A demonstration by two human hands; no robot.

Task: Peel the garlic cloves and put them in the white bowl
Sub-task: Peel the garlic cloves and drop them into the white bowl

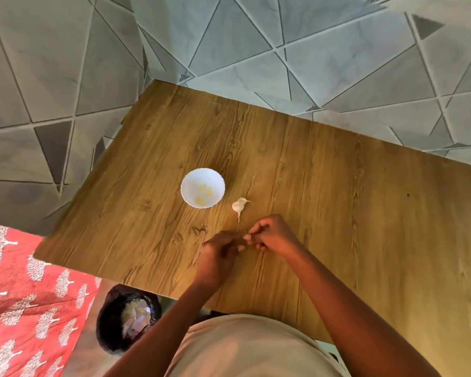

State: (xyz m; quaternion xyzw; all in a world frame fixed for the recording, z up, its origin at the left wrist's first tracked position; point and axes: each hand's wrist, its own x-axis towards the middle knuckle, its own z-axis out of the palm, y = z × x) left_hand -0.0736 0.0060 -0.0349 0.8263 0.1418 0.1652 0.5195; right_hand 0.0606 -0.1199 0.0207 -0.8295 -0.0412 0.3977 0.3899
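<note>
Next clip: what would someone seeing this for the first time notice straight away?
First, the person's left hand and right hand, fingertips together over the near middle of the wood-grain table, apparently working something too small to identify. Just beyond them lies a partly broken white garlic bulb, and to its left stands the small round white bowl holding a few pale yellow peeled cloves.

bench [337,186]: wood-grain top, warm light on its near part | floor [229,36]: grey marbled tiles cut into triangles by pale and dark lines | near left: red cloth [25,295] with white tree print | black-lined bin [125,319] just beside bench's near edge, pale scraps inside
</note>
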